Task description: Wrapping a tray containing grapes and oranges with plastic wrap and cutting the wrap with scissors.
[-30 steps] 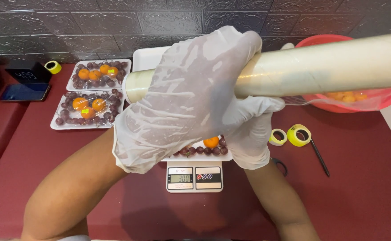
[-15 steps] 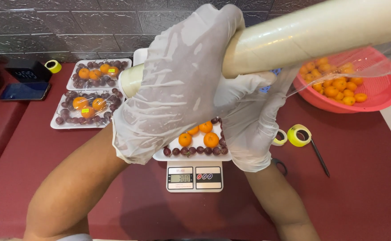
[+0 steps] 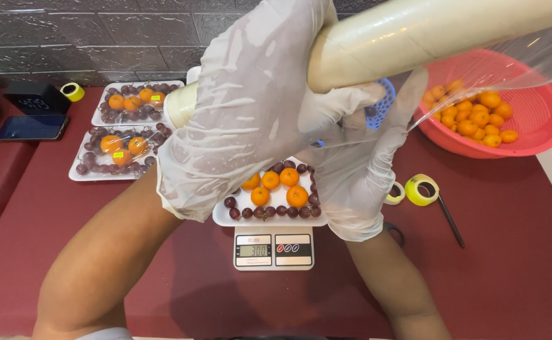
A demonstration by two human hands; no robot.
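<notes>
The left hand (image 3: 251, 113) wears a thin, loose, translucent white disposable plastic glove that wrinkles and shines in glossy streaks over the back and fingers. Its cuff hangs wide and baggy at the wrist. The right hand (image 3: 358, 170) wears a matching glove, creased along the fingers, with the cuff ending at the wrist. Both forearms are bare below the 2 gloves. At the bottom edge, near the left elbow, a small strip of pale grey-white sleeve fabric shows.

Wrap roll (image 3: 414, 31): cream, thick, tilted up rightward, held aloft; clear film (image 3: 502, 63) trailing from it above fruit tray (image 3: 225, 217).
</notes>
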